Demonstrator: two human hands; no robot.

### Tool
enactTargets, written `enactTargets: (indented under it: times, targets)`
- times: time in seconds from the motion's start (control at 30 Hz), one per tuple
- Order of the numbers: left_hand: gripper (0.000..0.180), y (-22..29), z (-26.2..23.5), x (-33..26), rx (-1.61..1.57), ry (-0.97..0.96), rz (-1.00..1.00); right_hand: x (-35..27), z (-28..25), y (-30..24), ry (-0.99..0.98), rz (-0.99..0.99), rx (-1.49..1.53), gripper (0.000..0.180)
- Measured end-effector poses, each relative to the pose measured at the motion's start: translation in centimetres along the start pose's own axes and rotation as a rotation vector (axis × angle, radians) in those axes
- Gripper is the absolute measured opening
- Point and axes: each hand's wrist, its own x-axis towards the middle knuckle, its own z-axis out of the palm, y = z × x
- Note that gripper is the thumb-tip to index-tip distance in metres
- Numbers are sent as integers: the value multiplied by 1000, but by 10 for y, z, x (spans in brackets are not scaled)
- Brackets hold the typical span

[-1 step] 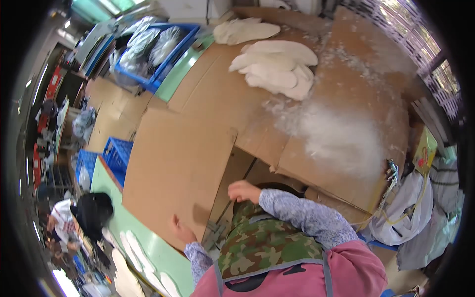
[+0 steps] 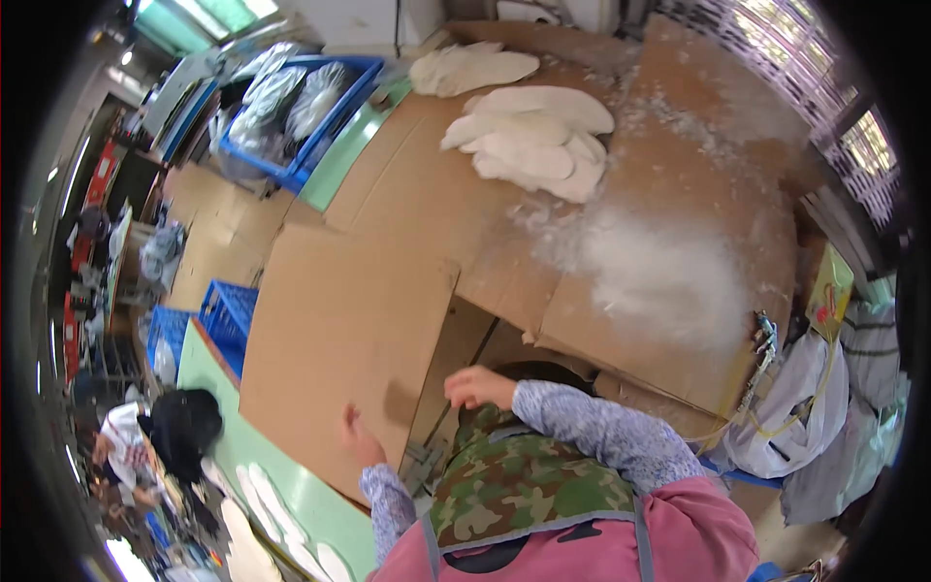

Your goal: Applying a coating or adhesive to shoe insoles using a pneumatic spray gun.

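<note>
- Nothing has shifted since the earlier head frame: both hands and the cardboard sit where they were.
- Head view: the left hand (image 2: pixel 361 436) presses flat, fingers together, against the near edge of the large cardboard sheet (image 2: pixel 339 339); whether the thumb hooks under the edge cannot be told.
- The sheet lies up and slightly left of that hand, its long axis running away from the person toward the far side of the table; its right edge overhangs a dark gap in the cardboard-covered table (image 2: pixel 679 155).
- The right hand (image 2: pixel 477 386) hovers loosely curled over that gap, just beside the sheet's right edge, apparently holding nothing; contact with the sheet cannot be confirmed.
- Judgement: the left hand is the nearer one and the only one clearly on the sheet; the right sits at its side edge.
- Well beyond the sheet lie a stack of white padded pieces (image 2: pixel 538 141) and a patch of loose white fluff (image 2: pixel 650 262).
- At the far left stands a blue crate (image 2: pixel 301 170) with silvery bundles.
- At the left rim, another person in a black cap (image 2: pixel 184 422) is bent over.
</note>
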Motion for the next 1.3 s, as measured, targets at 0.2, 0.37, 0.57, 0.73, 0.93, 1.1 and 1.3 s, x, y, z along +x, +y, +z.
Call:
enactTargets:
  times: [0.2,0.37,0.57,0.73,0.93,1.1,1.3]
  targets:
    - [20,169,234,121,-46,-617,559,-91,-28,-41,-7,-235,-86,37]
    - [43,276,396,164,97,-549,1167,-133,-54,-72,356,-407,-15,36]
    - [43,313,493,175,584,-335,1219,-144,-71,-100,583,-438,64,30]
    - [33,346,470,200,608,-453,1396,-147,-91,-130,725,-547,-51,31]
    - [48,426,401,162,-392,-1679,723,-175,-118,-230,1190,-1049,-626,71]
    - [46,422,362,67,-401,-2235,-191,-232,-142,-273,1315,-1259,-601,73]
    - [55,404,368,-25,-402,-2461,-269,-298,-181,-223,1137,-925,-323,50]
